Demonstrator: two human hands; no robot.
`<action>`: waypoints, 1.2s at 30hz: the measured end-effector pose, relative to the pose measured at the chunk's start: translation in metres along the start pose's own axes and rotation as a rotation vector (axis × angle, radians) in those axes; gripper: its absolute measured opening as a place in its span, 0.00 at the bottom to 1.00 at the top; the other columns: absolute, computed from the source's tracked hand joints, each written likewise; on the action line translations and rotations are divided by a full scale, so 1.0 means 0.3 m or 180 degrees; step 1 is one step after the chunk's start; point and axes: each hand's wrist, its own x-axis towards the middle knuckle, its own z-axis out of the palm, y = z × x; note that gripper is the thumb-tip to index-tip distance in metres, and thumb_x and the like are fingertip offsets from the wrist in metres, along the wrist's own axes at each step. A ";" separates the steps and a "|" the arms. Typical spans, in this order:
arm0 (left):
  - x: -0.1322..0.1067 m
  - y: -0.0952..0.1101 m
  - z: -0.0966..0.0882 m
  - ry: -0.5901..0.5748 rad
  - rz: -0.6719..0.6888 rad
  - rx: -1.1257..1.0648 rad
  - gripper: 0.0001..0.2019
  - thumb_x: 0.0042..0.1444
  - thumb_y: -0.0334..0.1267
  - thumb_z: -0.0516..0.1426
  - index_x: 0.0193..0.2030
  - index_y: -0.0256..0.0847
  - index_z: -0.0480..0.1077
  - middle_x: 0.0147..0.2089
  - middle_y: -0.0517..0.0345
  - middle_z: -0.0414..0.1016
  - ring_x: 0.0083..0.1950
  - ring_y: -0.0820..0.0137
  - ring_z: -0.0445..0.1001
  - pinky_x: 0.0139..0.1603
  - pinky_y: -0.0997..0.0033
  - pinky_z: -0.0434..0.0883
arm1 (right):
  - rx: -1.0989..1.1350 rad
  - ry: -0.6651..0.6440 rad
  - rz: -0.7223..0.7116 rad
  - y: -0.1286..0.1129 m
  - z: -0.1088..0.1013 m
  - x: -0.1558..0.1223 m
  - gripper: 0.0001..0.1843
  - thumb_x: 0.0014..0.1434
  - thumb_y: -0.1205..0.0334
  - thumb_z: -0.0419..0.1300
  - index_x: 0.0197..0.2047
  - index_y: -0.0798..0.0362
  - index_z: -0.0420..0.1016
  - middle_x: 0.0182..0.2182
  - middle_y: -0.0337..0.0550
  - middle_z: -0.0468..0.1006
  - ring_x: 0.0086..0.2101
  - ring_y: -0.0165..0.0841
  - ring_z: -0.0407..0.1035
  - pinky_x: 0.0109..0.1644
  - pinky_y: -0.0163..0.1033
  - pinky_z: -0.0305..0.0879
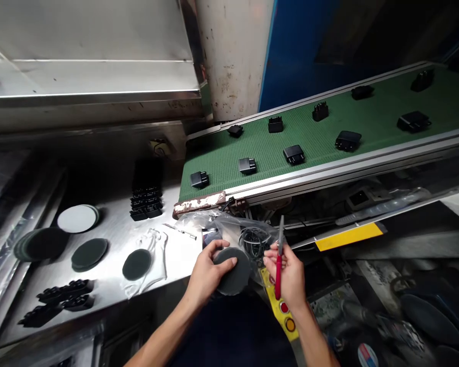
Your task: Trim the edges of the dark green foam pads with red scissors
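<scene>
My left hand (210, 270) is closed on the rim of a dark grey round abrasive-looking disc (235, 275), thumb on top and fingers partly behind it. To the right, my right hand (288, 278) grips a red-handled cutting tool (278, 275) with its pointed metal blade upward. Whether it is scissors or a knife, I cannot make out. The disc and the tool are apart. Just beyond both hands lies a clear plastic bag (229, 224) beside a coil of dark cable (254, 242).
Several black plastic housings ride on a green conveyor belt (218, 158). On the metal table (181, 255) at left are stacked discs (87, 253), a white glove (158, 255), a thin pen-like tool (179, 231) and rows of black parts (146, 204). A yellow button panel (290, 331) hangs below my right hand.
</scene>
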 end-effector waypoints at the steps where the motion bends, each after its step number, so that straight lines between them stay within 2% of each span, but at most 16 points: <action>1: -0.003 -0.002 -0.007 -0.0041 -0.0122 -0.0324 0.23 0.46 0.42 0.66 0.47 0.43 0.62 0.35 0.56 0.75 0.30 0.65 0.74 0.29 0.69 0.71 | -0.0216 -0.0021 -0.0059 0.014 0.004 0.013 0.17 0.49 0.60 0.66 0.43 0.51 0.73 0.35 0.44 0.80 0.34 0.38 0.75 0.39 0.40 0.71; 3: -0.011 -0.005 -0.022 -0.0075 -0.0292 -0.0835 0.26 0.44 0.42 0.68 0.47 0.43 0.61 0.36 0.55 0.76 0.29 0.65 0.75 0.29 0.68 0.72 | -0.0533 -0.0057 -0.0128 0.040 0.011 0.032 0.18 0.49 0.60 0.65 0.45 0.50 0.75 0.36 0.45 0.81 0.35 0.39 0.75 0.42 0.42 0.70; 6: -0.026 -0.013 -0.045 -0.0017 -0.0297 -0.1204 0.28 0.42 0.39 0.70 0.47 0.41 0.62 0.37 0.53 0.76 0.31 0.66 0.76 0.31 0.69 0.73 | -0.0742 0.0060 -0.0162 0.065 0.017 0.046 0.20 0.52 0.56 0.62 0.48 0.52 0.74 0.36 0.47 0.81 0.36 0.39 0.75 0.43 0.42 0.70; 9: -0.040 -0.022 -0.063 -0.0039 -0.0282 -0.1472 0.28 0.41 0.37 0.70 0.48 0.40 0.64 0.39 0.53 0.76 0.33 0.67 0.76 0.34 0.70 0.74 | -0.0920 0.0049 -0.0134 0.064 0.019 0.047 0.23 0.49 0.53 0.66 0.47 0.53 0.74 0.32 0.45 0.81 0.33 0.39 0.74 0.42 0.42 0.69; 13: -0.055 -0.024 -0.073 -0.0127 -0.0276 -0.1687 0.23 0.43 0.36 0.69 0.46 0.37 0.67 0.39 0.53 0.76 0.35 0.68 0.75 0.36 0.72 0.74 | -0.0543 -0.0098 0.0094 0.030 0.002 0.029 0.25 0.50 0.51 0.64 0.49 0.54 0.73 0.33 0.45 0.80 0.33 0.38 0.74 0.38 0.40 0.70; 15: -0.063 -0.022 -0.076 -0.0143 -0.0239 -0.1670 0.19 0.45 0.36 0.68 0.42 0.37 0.67 0.36 0.56 0.75 0.33 0.70 0.74 0.33 0.74 0.73 | -0.0509 -0.0296 0.0234 0.007 -0.024 0.013 0.28 0.50 0.51 0.64 0.53 0.53 0.70 0.33 0.45 0.79 0.31 0.37 0.73 0.35 0.38 0.69; 19: -0.067 -0.035 -0.087 -0.0159 -0.0205 -0.1686 0.14 0.49 0.37 0.66 0.37 0.39 0.64 0.32 0.59 0.73 0.30 0.72 0.72 0.29 0.76 0.70 | -0.1668 -0.1147 0.0465 -0.028 -0.099 -0.009 0.47 0.39 0.56 0.71 0.63 0.43 0.60 0.38 0.42 0.80 0.37 0.41 0.75 0.41 0.41 0.69; 20: -0.064 -0.044 -0.091 -0.0128 -0.0243 -0.1736 0.13 0.50 0.37 0.65 0.37 0.39 0.64 0.33 0.58 0.73 0.31 0.71 0.72 0.29 0.76 0.71 | -0.1836 -0.1252 0.0564 -0.035 -0.117 -0.011 0.46 0.39 0.55 0.71 0.62 0.42 0.61 0.39 0.43 0.80 0.38 0.42 0.75 0.42 0.41 0.69; 21: -0.060 -0.052 -0.095 -0.0089 -0.0292 -0.1801 0.13 0.51 0.37 0.64 0.37 0.39 0.64 0.33 0.58 0.73 0.32 0.70 0.73 0.30 0.75 0.72 | -0.1884 -0.1290 0.0654 -0.041 -0.133 -0.014 0.41 0.40 0.53 0.70 0.59 0.44 0.65 0.39 0.43 0.80 0.38 0.42 0.75 0.42 0.41 0.69; 23: -0.051 -0.067 -0.100 -0.0038 -0.0389 -0.1955 0.12 0.52 0.36 0.63 0.39 0.38 0.65 0.34 0.56 0.74 0.34 0.69 0.74 0.34 0.72 0.74 | -0.1701 -0.1273 0.0798 -0.055 -0.158 -0.023 0.26 0.47 0.50 0.66 0.49 0.49 0.72 0.36 0.44 0.81 0.37 0.41 0.75 0.41 0.39 0.69; 25: -0.046 -0.072 -0.102 -0.0111 -0.0439 -0.2086 0.12 0.53 0.35 0.63 0.41 0.37 0.66 0.36 0.54 0.74 0.36 0.67 0.75 0.37 0.71 0.75 | -0.1361 -0.1224 0.0872 -0.071 -0.167 -0.043 0.21 0.51 0.51 0.64 0.47 0.51 0.74 0.35 0.43 0.81 0.37 0.41 0.76 0.41 0.38 0.70; 27: -0.051 -0.064 -0.101 -0.0278 -0.0433 -0.2194 0.12 0.54 0.35 0.62 0.43 0.37 0.67 0.38 0.52 0.75 0.37 0.66 0.76 0.39 0.70 0.75 | -0.1031 -0.1220 0.0964 -0.083 -0.159 -0.078 0.26 0.49 0.53 0.65 0.51 0.52 0.72 0.35 0.43 0.81 0.37 0.41 0.75 0.40 0.38 0.71; 29: -0.064 -0.048 -0.098 -0.0425 -0.0428 -0.2280 0.12 0.55 0.36 0.62 0.44 0.36 0.69 0.40 0.50 0.76 0.38 0.65 0.76 0.39 0.69 0.75 | -0.0769 -0.1246 0.1036 -0.085 -0.132 -0.122 0.37 0.45 0.54 0.68 0.58 0.53 0.67 0.37 0.44 0.80 0.32 0.38 0.75 0.36 0.38 0.72; 32: -0.088 -0.024 -0.090 -0.0478 -0.0440 -0.2387 0.13 0.55 0.36 0.62 0.47 0.36 0.69 0.43 0.48 0.76 0.41 0.65 0.77 0.40 0.70 0.75 | -0.0545 -0.1190 0.0629 -0.076 -0.065 -0.183 0.45 0.44 0.51 0.69 0.63 0.52 0.61 0.43 0.48 0.77 0.27 0.34 0.72 0.32 0.38 0.71; 34: -0.098 -0.016 -0.084 -0.0447 -0.0436 -0.2409 0.15 0.55 0.36 0.62 0.49 0.37 0.69 0.44 0.48 0.76 0.42 0.65 0.77 0.41 0.71 0.75 | -0.0750 -0.1052 0.0264 -0.074 -0.014 -0.202 0.44 0.43 0.50 0.70 0.62 0.49 0.62 0.47 0.49 0.75 0.34 0.38 0.73 0.39 0.40 0.71; 36: -0.103 -0.014 -0.079 -0.0410 -0.0397 -0.2386 0.17 0.55 0.35 0.63 0.51 0.38 0.69 0.46 0.49 0.76 0.43 0.65 0.76 0.42 0.72 0.74 | -0.1069 -0.0946 0.0220 -0.080 0.029 -0.200 0.43 0.40 0.53 0.71 0.61 0.45 0.65 0.51 0.47 0.73 0.43 0.42 0.71 0.48 0.42 0.70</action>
